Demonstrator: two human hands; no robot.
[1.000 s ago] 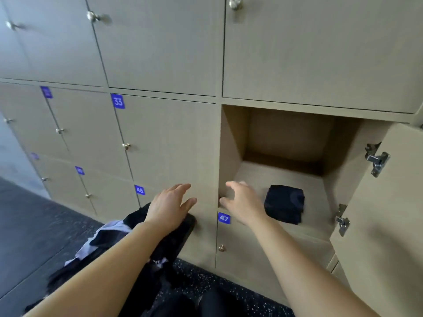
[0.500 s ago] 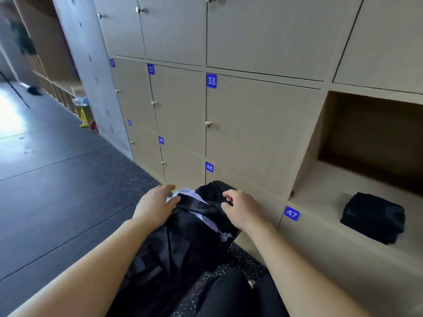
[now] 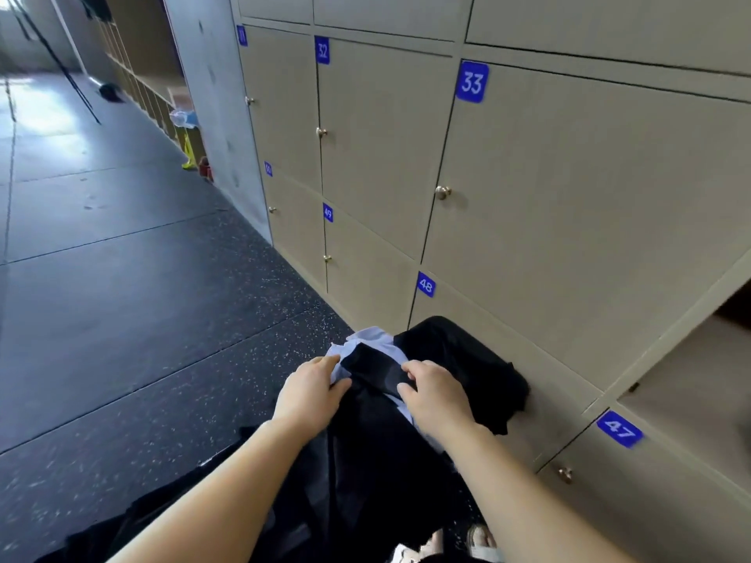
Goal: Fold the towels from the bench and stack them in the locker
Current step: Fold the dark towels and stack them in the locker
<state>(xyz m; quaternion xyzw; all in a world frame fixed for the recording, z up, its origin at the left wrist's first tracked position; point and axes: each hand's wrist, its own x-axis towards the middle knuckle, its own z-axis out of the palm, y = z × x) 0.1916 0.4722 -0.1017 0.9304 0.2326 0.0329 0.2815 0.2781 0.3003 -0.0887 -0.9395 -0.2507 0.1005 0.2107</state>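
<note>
A heap of black towels [image 3: 459,359] with a pale blue-white one [image 3: 365,341] lies below me, in front of locker 48; the bench under it is hidden. My left hand [image 3: 311,390] pinches the pale towel's edge at the heap's left. My right hand [image 3: 437,394] presses fingers onto a black towel [image 3: 374,369] between both hands. The open locker [image 3: 686,384] shows only its left wall and floor at the right edge; the folded towel inside is out of frame.
Closed tan lockers numbered 32, 33 [image 3: 471,81], 48, 49 and 47 [image 3: 619,428] with small knobs fill the wall. Dark speckled rubber floor [image 3: 122,319] stretches left. A yellow floor sign [image 3: 187,150] stands far back. My feet [image 3: 479,540] show at the bottom.
My view swung left from the open locker to the heap. Both hands left the locker edge, dropped onto the towels and closed in on the top ones.
</note>
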